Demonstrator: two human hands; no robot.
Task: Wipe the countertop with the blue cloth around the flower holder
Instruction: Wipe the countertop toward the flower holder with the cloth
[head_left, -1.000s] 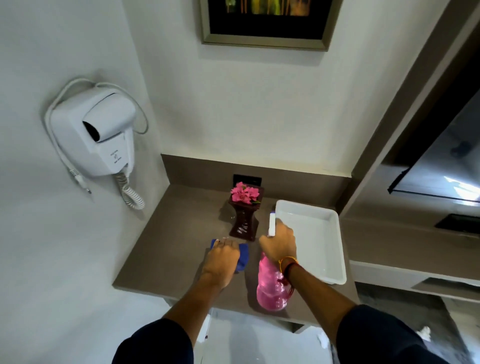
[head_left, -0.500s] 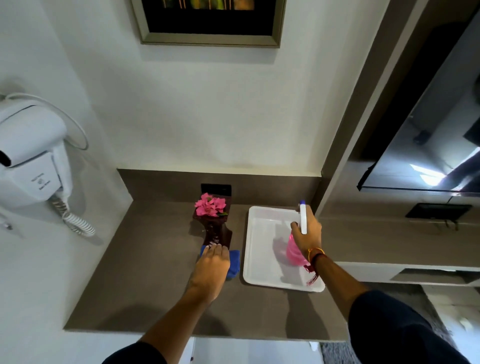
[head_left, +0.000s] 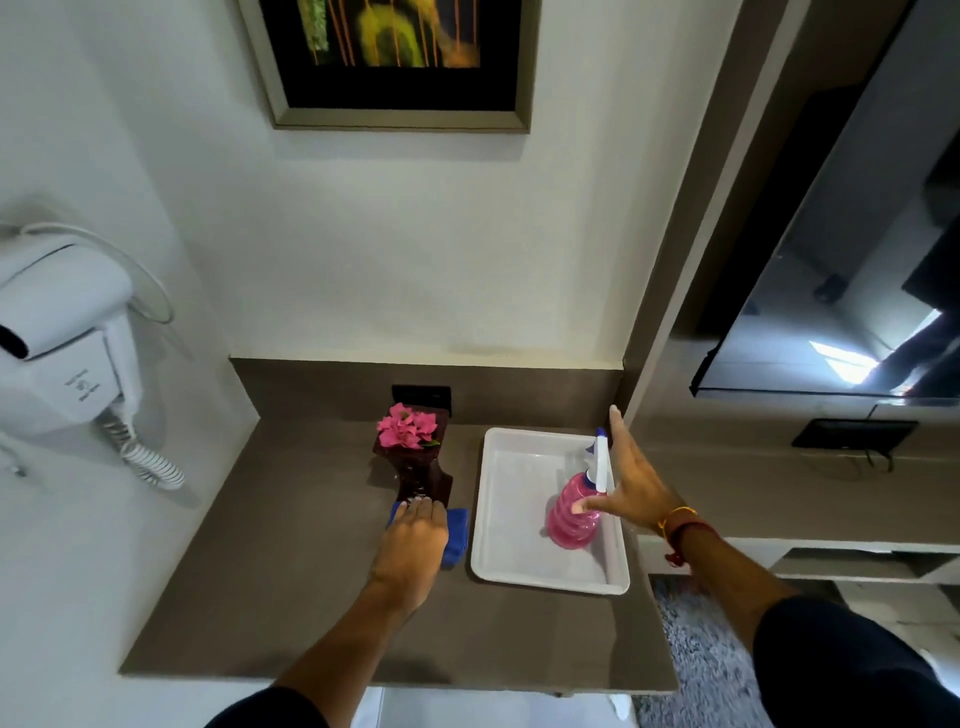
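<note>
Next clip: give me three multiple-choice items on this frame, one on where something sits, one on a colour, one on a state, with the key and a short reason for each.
1. Where does the spray bottle stand?
A. in the white tray
B. on the bare countertop
C. on the floor

2. What colour is the cloth?
A. green
B. blue
C. yellow

3. What is the left hand doing?
A. lifting the flower holder
B. hanging free in the air
C. lying flat on the cloth

Key: 1 A, the pink bottle stands upright inside the tray's rim, with the right hand open beside it. 2 B, blue shows to both sides of the fingers. 3 C, the palm covers the cloth on the countertop, just in front of the holder.
</note>
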